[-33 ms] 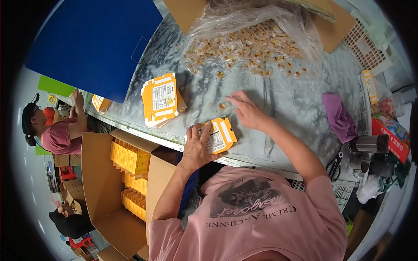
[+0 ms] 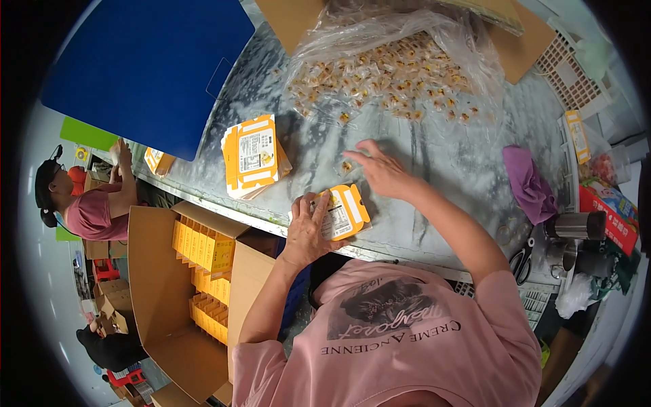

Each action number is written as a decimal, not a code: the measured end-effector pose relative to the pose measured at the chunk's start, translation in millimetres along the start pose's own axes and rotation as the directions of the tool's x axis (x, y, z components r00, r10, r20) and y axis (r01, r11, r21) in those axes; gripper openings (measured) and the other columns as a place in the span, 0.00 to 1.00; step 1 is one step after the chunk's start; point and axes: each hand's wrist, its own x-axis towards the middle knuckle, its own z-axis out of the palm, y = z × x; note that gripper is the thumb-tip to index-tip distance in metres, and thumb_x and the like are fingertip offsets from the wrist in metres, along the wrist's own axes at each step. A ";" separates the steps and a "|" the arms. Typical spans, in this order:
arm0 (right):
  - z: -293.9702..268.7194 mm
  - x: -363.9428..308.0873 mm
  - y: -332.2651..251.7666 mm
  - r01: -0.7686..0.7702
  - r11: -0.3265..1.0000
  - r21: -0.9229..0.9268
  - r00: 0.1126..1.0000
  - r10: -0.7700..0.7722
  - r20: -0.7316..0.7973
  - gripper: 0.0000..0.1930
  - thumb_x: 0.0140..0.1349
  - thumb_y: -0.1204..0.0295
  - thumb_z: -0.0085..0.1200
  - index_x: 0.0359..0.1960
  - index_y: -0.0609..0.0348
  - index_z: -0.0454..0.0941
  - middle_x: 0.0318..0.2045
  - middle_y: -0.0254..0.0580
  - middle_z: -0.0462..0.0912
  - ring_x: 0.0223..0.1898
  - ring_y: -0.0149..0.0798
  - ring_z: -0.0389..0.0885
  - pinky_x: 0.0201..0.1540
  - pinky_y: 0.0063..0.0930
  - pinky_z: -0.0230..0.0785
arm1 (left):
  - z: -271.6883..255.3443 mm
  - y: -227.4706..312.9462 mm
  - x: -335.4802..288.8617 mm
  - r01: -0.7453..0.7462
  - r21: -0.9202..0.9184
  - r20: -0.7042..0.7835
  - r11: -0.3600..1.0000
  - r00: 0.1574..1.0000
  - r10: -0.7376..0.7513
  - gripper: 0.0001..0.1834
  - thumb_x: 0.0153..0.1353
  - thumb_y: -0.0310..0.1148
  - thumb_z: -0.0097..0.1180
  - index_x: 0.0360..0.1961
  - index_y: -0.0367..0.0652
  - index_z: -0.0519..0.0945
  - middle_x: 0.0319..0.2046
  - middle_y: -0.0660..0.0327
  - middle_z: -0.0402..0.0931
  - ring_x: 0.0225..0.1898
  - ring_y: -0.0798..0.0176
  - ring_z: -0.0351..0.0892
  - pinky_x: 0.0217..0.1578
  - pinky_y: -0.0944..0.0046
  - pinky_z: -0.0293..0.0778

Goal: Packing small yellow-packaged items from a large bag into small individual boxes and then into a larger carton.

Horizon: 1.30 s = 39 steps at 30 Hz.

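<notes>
My left hand (image 2: 305,230) grips a small yellow and white carton (image 2: 346,211) near the table's front edge, its fingers lying over the left side. One end flap of the carton stands out to the right. Past it, my right hand (image 2: 388,174) is open above the table with fingers apart. By its fingertips lies a small clear packet (image 2: 346,167) with a brownish piece inside; whether they touch it I cannot tell. Left of my hands rests a stack of flat yellow and white cartons (image 2: 252,154).
A clear plastic bag (image 2: 468,57) spills many small packets (image 2: 400,88) at the back. A brown shipping box (image 2: 163,271) at the left holds yellow cartons (image 2: 207,247). Rightward are a purple cloth (image 2: 527,183) and scissors (image 2: 522,261). A blue panel (image 2: 149,68) and another person (image 2: 91,197) are at far left.
The fingers of my right hand have spread slightly apart beside the small packet. My left hand and the carton stay where they were.
</notes>
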 end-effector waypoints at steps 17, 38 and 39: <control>7.9 -65.8 -12.0 -0.426 0.565 0.706 0.904 0.286 0.316 0.22 0.70 0.75 0.52 0.64 0.65 0.67 0.50 0.43 0.80 0.46 0.31 0.80 0.50 0.27 0.74 | 4.5 7.2 -10.2 0.156 0.016 -0.216 0.988 0.965 -0.149 0.63 0.35 0.46 0.79 0.70 0.35 0.57 0.57 0.39 0.60 0.57 0.36 0.62 0.58 0.43 0.65; 5.4 -115.8 -65.1 -0.127 0.762 0.635 0.955 0.267 -0.130 0.12 0.75 0.73 0.42 0.48 0.68 0.75 0.44 0.41 0.77 0.38 0.31 0.77 0.43 0.25 0.70 | 53.7 63.4 -22.7 0.111 -0.818 -0.171 0.565 0.890 -0.422 0.19 0.76 0.38 0.42 0.35 0.33 0.76 0.30 0.52 0.74 0.29 0.64 0.71 0.30 0.62 0.69; 6.4 -118.1 -63.2 -0.128 0.763 0.634 0.955 0.266 -0.128 0.12 0.75 0.73 0.42 0.48 0.68 0.75 0.44 0.41 0.77 0.38 0.31 0.77 0.43 0.25 0.70 | 51.0 62.8 -22.1 0.197 -0.806 -0.098 0.558 0.885 -0.455 0.17 0.76 0.37 0.44 0.35 0.33 0.75 0.28 0.53 0.73 0.28 0.64 0.70 0.29 0.63 0.69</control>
